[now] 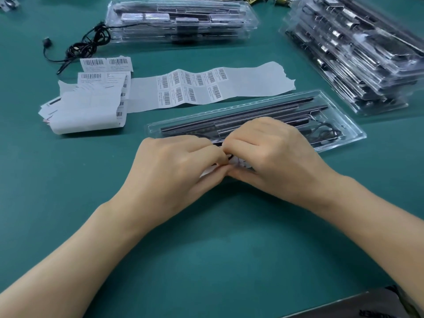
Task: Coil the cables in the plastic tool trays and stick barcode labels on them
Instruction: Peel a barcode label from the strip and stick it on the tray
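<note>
Middle of the frame: left hand (176, 166) and right hand (270, 157), backs up, tips meeting just in front of the tray (358, 134). Fingers (206, 150) of both hands curled in tight, pinching a small white label (241, 162) between them. One end of the label poking out under the left thumb, the other end under the right fingers. A bit of thin black cable (229, 156) peeking out right where the tips touch, against the label. Rest of it hidden by the hands.

Tray clear and flat on the green counter (206, 249), just behind the hands, with the right hand partly over its near edge. Long dark bars (229, 120) inside, and a thin black loop at its right end.

Behind the tray, a long white strip (252, 81) with barcode stickers on it. To the left, a pile (87, 111) of label paper. Upper middle: far stack (183, 19) of trays, with a loose cable (87, 44) spilling out on its left. Upper right: right stack (355, 53) of trays.
</note>
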The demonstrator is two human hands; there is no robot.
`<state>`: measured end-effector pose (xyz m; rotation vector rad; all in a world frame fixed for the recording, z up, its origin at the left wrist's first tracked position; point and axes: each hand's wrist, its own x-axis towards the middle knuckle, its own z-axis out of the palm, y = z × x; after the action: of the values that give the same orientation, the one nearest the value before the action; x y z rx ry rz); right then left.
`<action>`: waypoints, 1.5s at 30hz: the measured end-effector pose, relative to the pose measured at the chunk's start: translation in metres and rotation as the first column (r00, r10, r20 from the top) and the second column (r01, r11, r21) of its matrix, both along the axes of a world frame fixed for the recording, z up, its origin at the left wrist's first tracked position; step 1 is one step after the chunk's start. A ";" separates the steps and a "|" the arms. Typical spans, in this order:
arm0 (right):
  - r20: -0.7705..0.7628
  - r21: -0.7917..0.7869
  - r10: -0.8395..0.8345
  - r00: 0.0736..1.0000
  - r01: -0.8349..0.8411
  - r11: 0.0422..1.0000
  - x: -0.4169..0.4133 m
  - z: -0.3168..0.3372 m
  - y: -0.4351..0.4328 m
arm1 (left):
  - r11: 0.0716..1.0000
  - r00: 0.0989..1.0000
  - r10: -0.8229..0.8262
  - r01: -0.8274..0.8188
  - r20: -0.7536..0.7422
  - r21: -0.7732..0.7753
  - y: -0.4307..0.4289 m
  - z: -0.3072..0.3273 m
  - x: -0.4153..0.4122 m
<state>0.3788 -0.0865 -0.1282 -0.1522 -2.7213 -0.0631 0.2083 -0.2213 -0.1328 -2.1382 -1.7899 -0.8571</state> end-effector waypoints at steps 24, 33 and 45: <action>-0.044 0.047 0.036 0.998 -0.034 0.998 0.019 0.000 0.012 | 0.998 0.993 -0.060 0.057 -0.103 -0.033 0.001 -0.001 -0.003; -0.102 0.101 0.022 0.994 -0.012 0.995 0.024 -0.006 0.000 | 0.984 0.981 -0.076 0.045 -0.178 -0.172 -0.004 0.015 -0.002; -0.102 0.050 0.034 0.994 -0.029 0.998 0.029 -0.010 -0.001 | 0.945 0.966 0.060 -0.136 -0.252 -0.296 -0.021 0.024 0.000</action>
<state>0.4078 -0.0872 -0.1383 -0.0957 -2.6161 -0.1093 0.2079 -0.2422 -0.1086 -2.1949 -1.9880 -0.2876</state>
